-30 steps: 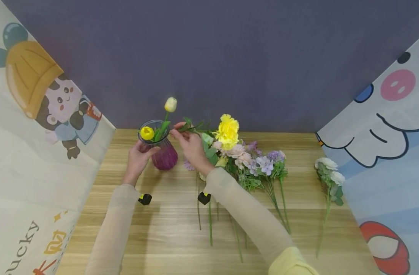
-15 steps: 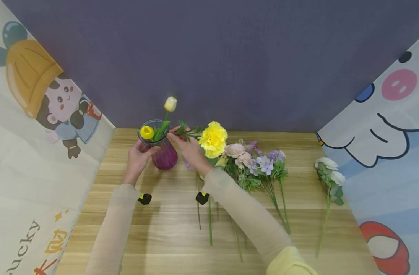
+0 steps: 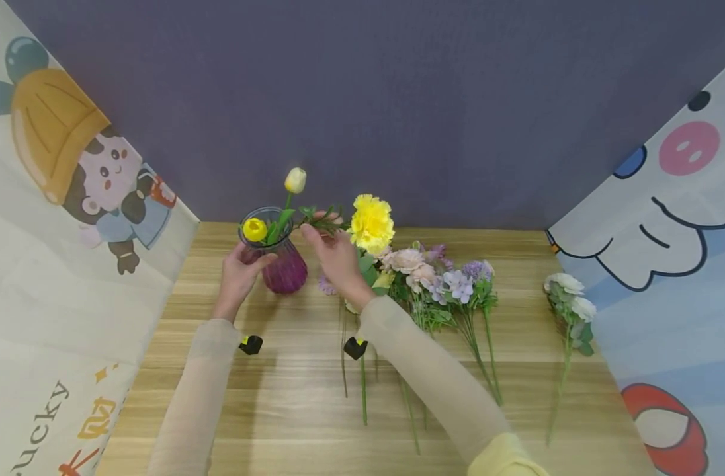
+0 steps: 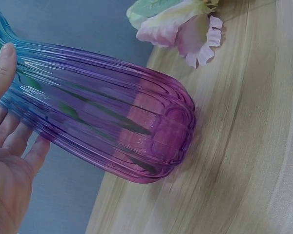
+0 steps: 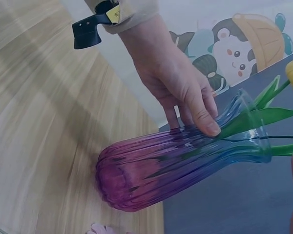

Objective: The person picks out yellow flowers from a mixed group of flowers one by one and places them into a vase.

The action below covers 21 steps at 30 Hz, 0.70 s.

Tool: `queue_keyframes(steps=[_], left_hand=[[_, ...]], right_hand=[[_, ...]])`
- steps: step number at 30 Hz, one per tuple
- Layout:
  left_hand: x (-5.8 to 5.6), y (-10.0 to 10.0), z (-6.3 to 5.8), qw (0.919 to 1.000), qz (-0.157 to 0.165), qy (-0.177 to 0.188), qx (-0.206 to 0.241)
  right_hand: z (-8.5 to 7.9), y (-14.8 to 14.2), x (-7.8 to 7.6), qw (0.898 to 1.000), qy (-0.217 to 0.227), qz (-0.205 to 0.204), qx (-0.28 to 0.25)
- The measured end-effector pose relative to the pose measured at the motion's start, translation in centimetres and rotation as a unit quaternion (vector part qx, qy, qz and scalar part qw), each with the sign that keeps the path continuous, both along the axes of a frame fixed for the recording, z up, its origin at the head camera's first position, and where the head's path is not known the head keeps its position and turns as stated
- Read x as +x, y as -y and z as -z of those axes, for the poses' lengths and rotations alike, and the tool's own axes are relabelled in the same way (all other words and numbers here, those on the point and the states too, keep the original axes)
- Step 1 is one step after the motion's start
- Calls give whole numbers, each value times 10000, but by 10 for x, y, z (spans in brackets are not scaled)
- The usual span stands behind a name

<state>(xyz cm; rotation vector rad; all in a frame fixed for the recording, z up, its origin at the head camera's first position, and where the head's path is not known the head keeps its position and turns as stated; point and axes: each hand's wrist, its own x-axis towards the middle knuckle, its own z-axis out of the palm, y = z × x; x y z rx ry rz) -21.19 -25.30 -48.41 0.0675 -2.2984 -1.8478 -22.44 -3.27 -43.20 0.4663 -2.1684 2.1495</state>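
Note:
In the head view my left hand (image 3: 240,281) holds the neck of a ribbed glass vase (image 3: 285,268), blue at the rim and magenta at the base. The vase stands upright on the table. A yellow tulip (image 3: 255,230) and a pale cream tulip (image 3: 295,180) are in it. My right hand (image 3: 339,261), right of the rim, pinches the leafy stem of a yellow carnation (image 3: 372,223), its bloom pointing right. A thin dark stem (image 5: 283,137) runs into the vase's mouth in the right wrist view. The left wrist view shows green stems inside the glass.
Several artificial flowers, among them pale pink blooms (image 3: 407,260) and lilac blooms (image 3: 459,285), lie right of my right hand, stems toward me. A white rose stem (image 3: 567,297) lies at the table's right edge. A dark wall (image 3: 398,112) stands behind the table (image 3: 303,396).
The carnation's bloom has moved left overall, dipping and then rising. My right hand has shifted slightly right in the last half second. The left hand and vase have stayed put.

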Motion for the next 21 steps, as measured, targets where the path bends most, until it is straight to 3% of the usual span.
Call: queue_keyframes(steps=[3, 6, 10, 15, 21], left_hand=[[0, 0, 1, 10000, 2, -26, 17], [-2, 1, 2, 10000, -5, 15, -14], [-2, 0, 1, 10000, -26, 69, -35], [-1, -1, 0, 10000, -19, -1, -47], [-6, 2, 8, 10000, -48, -51, 48]], right_hand=[[-5, -3, 4, 9993, -5, 167, -327], [-18, -5, 12, 9953, -500, 454, -692], [-33, -12, 23, 9919, -736, 793, -664], [-34, -17, 23, 9916, -813, 795, -611], [-35, -20, 22, 9878, -646, 720, -1217]])
